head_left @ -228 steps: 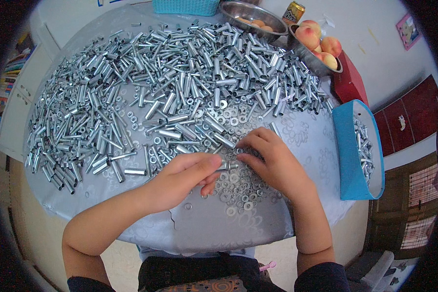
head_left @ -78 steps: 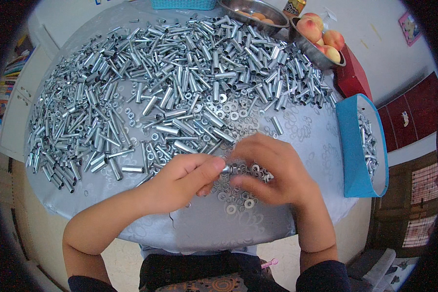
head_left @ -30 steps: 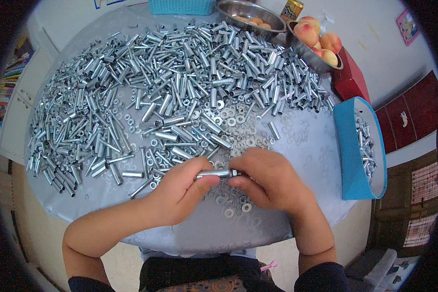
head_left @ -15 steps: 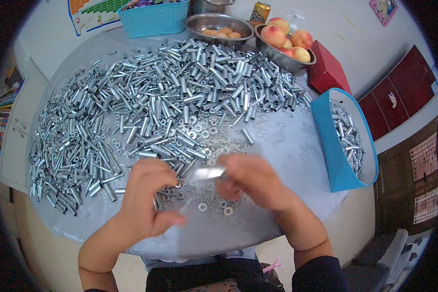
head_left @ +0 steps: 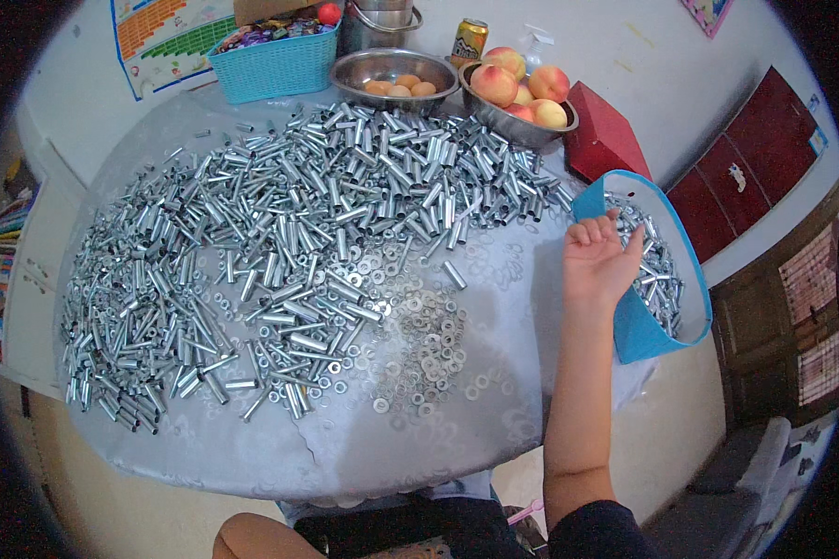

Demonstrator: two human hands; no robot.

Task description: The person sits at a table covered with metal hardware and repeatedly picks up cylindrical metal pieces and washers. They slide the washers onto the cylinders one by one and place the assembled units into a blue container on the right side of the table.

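Metal fasteners (head_left: 660, 284) lie in a box (head_left: 639, 334) beside the loosely unclenched right hand (head_left: 598, 259).

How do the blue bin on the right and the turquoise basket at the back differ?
Walls: the blue bin has plain, solid-looking sides, while the turquoise basket looks woven.
Contents: the bin holds shiny metal pieces; the basket holds small packets, among other things.
Hands: the right hand overlaps the bin's left rim in view, while no hand is near the basket.
Both are open-topped.
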